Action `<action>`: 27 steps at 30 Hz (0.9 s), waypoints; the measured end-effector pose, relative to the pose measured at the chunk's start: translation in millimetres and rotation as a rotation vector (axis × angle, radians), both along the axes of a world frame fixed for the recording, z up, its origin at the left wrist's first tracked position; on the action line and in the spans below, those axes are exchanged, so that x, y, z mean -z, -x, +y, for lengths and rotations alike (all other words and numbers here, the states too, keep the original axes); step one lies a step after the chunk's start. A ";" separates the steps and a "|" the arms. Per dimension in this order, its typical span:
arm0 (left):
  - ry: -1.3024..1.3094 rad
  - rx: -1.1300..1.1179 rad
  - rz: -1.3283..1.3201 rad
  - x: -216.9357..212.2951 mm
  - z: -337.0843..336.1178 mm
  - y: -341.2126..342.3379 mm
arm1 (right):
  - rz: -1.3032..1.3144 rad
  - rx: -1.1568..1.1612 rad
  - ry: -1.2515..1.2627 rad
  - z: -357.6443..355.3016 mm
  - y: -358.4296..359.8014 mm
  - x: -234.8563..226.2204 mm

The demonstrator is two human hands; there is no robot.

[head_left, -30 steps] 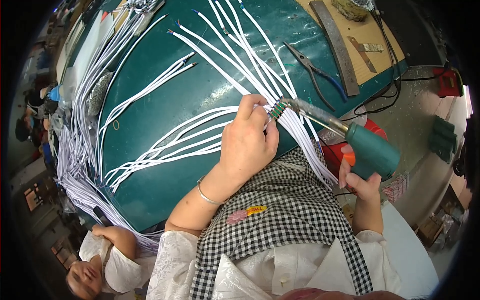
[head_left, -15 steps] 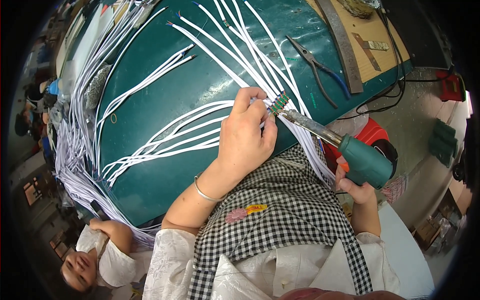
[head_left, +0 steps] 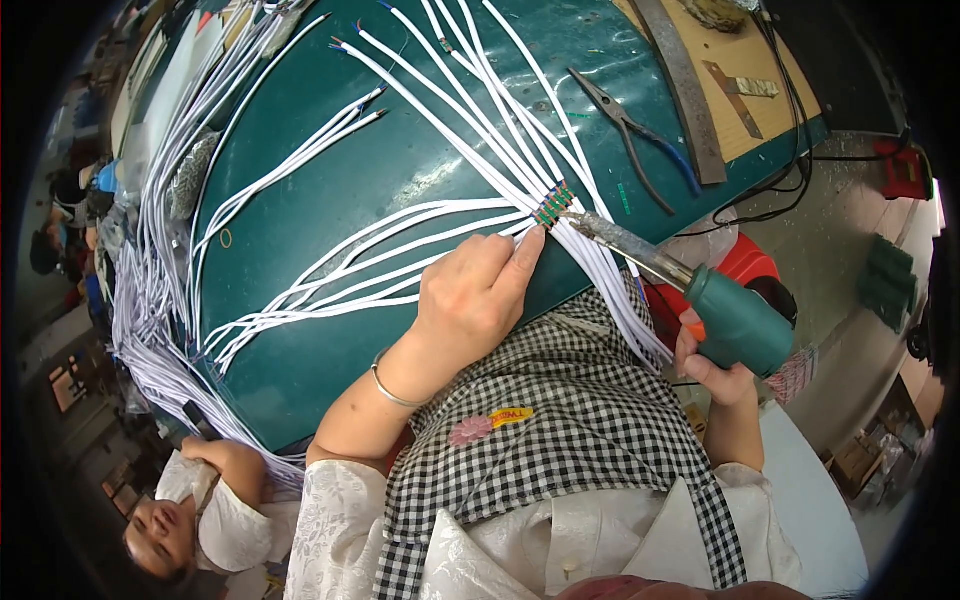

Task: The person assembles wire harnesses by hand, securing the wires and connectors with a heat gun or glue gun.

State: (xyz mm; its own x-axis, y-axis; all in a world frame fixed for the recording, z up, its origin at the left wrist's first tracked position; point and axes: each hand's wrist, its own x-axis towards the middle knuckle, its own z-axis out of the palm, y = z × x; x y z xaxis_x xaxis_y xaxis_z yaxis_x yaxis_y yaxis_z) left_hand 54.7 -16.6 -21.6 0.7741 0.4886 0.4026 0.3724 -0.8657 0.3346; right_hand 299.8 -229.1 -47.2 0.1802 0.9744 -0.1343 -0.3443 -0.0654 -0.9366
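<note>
A row of small green circuit boards lies on the green tabletop, with white cables running from both sides. My left hand is closed at the lower end of the row. Its thumb and forefinger pinch a white cable next to the last board, and the other fingers are curled out of sight. My right hand grips the handle of a green heat gun with an orange trigger. The gun's discoloured metal barrel points left, and its tip is right at the boards.
Pliers with blue handles lie beyond the gun, near a long metal bar. More white cables are heaped along the left edge. A co-worker is at the lower left. Black cords hang over the right edge.
My left hand has moved down toward me, from over the upper part of the boards to their lower end, uncovering the row. The heat gun has shifted slightly right and down.
</note>
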 end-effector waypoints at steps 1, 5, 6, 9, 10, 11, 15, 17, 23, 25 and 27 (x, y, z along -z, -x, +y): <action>0.000 0.002 0.001 0.2 -1.0 -0.6 | -0.017 0.033 0.008 -0.8 1.7 0.4; -0.031 -0.025 0.037 -0.6 -4.2 -4.2 | -0.153 -0.110 -0.022 9.6 -3.2 -3.8; -0.032 -0.021 0.042 -2.0 -3.7 -5.0 | -0.168 -0.111 0.016 8.2 -2.0 -4.7; -0.030 -0.031 0.067 -4.8 -4.5 -7.3 | -0.174 -0.115 0.049 8.9 -0.1 -3.4; -0.029 -0.032 0.068 -5.4 -4.4 -7.9 | -0.167 -0.118 0.042 9.6 0.0 -2.7; -0.029 -0.032 0.063 -5.8 -4.3 -8.4 | -0.166 -0.119 0.042 10.3 -0.4 -2.8; -0.027 -0.040 0.063 -4.9 -5.2 -9.0 | -0.234 -0.175 -0.056 11.1 -6.4 13.9; -0.026 -0.040 0.067 -5.0 -5.3 -9.0 | -0.300 -0.215 -0.173 9.3 -7.8 19.1; -0.032 -0.049 0.063 -6.0 -5.3 -10.3 | -0.361 -0.185 -0.189 14.6 -6.1 15.3; -0.030 -0.050 0.065 -6.1 -5.2 -10.5 | -0.304 -0.128 -0.106 12.9 -2.9 12.3; -0.024 -0.052 0.060 -6.0 -5.3 -10.7 | -0.346 -0.120 -0.098 14.4 -5.0 8.7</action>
State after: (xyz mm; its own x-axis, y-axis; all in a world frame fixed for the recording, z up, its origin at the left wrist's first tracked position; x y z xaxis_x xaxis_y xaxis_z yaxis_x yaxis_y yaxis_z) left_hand 65.4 -21.8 -15.6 0.7712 0.5195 0.3680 0.4359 -0.8522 0.2895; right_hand 304.8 -214.7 -56.0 0.0823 0.9966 0.0091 -0.0013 0.0093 -1.0000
